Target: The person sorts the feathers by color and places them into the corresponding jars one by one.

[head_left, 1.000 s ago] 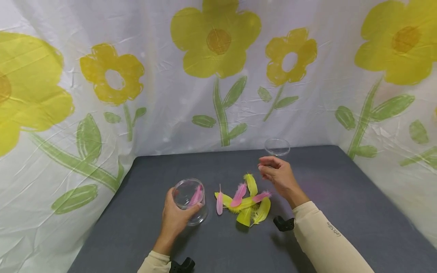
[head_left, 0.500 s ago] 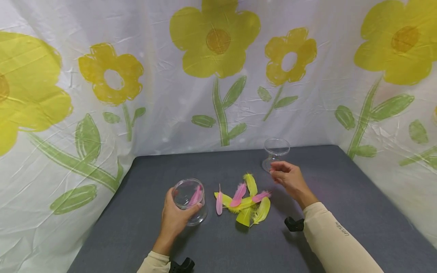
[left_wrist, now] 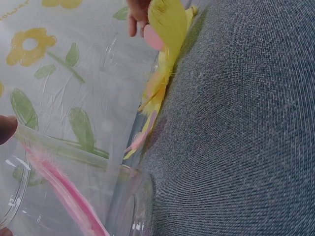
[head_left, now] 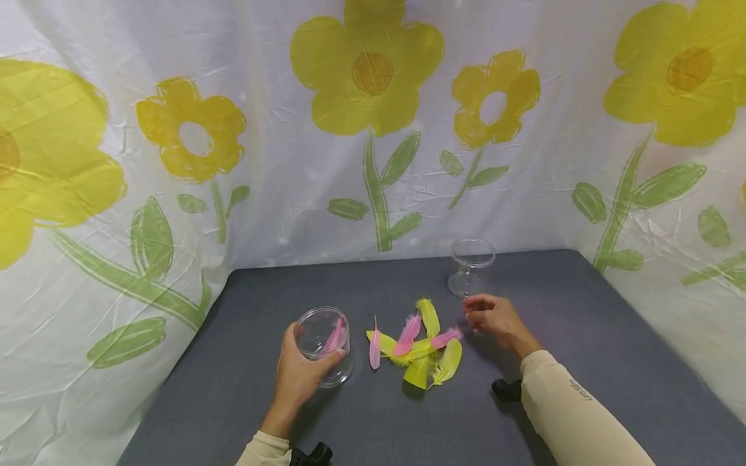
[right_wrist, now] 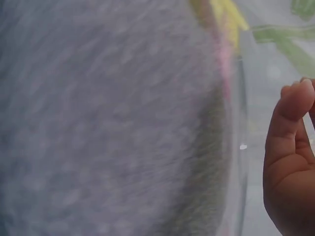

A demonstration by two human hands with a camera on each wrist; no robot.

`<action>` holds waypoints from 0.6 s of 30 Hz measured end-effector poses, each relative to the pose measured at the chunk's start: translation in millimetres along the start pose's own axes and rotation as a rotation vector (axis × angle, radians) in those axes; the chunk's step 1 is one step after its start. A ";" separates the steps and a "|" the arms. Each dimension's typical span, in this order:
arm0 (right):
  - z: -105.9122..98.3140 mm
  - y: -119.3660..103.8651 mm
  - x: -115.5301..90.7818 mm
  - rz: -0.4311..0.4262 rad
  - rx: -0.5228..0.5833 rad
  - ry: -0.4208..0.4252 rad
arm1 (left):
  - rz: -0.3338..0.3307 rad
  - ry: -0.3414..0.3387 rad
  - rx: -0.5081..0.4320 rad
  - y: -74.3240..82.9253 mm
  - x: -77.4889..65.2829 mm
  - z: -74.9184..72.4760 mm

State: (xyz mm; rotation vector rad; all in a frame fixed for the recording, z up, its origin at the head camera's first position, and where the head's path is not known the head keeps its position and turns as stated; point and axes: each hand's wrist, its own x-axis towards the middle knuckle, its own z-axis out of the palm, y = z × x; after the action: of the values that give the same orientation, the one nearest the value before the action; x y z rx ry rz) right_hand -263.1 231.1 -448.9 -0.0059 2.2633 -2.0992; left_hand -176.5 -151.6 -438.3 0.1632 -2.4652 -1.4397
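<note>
My left hand (head_left: 298, 374) grips a clear plastic jar (head_left: 339, 374) from its left side, thumb across the front. Inside the jar leans a pink feather (left_wrist: 69, 196), close up in the left wrist view. Right of the jar, several yellow feathers (head_left: 447, 362) and pink feathers (head_left: 408, 334) lie in a loose pile on the dark table. One pink feather (head_left: 375, 347) lies at the pile's left side. My right hand (head_left: 498, 320) hovers just right of the pile, fingers loosely bent; nothing shows between them in the right wrist view.
A second clear container (head_left: 466, 281) stands near the table's back right edge, beyond my right hand. The grey table (head_left: 384, 427) runs back to a white curtain (head_left: 280, 220) printed with yellow flowers.
My right hand has drawn back toward me and to the right, uncovering the clear container behind it. My left hand, the jar and the feathers stay as they were.
</note>
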 end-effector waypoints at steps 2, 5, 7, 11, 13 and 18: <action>-0.6 4.4 1.2 0.023 -0.045 -0.013 | -0.008 -0.006 0.000 -0.1 -0.1 -0.1; -0.2 9.0 2.7 0.045 -0.087 -0.027 | -0.005 -0.006 0.000 0.2 -0.4 -0.1; 0.4 11.0 3.3 0.052 -0.116 -0.031 | -0.003 -0.003 0.000 -0.1 -0.5 0.3; 0.6 15.0 5.3 0.068 -0.163 -0.027 | 0.002 0.007 -0.001 0.1 -1.0 1.0; 0.3 16.9 6.1 0.075 -0.191 -0.026 | -0.003 0.007 0.001 0.4 -1.3 1.2; 0.9 19.4 6.2 0.076 -0.248 -0.041 | -0.020 0.000 0.018 1.0 -0.7 1.3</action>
State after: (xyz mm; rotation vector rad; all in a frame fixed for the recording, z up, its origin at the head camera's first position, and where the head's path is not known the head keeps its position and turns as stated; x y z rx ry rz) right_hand -268.6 231.5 -468.6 0.0261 2.4408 -1.7539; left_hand -176.2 -149.8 -438.2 0.1917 -2.4837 -1.4264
